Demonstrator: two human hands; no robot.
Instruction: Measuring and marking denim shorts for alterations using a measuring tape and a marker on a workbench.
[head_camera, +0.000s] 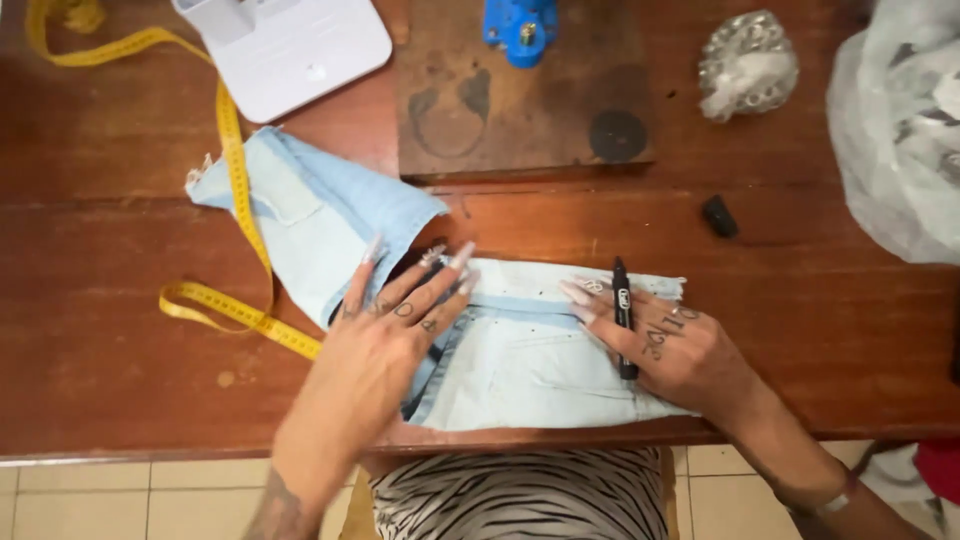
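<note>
At the near edge of the wooden table, a pale blue denim garment lies flat, one part folded away to the left. The left hand presses on it with fingers spread wide, gripping nothing. The right hand rests flat on the denim's right part, a black marker held between its fingers and pointing away from the body. A yellow tape measure trails across the denim's far left part and loops on the table. Beyond lie a small black cap, a dark wooden board, a white device, a blue tool, a bag of metal rings and a clear plastic bag.
</note>
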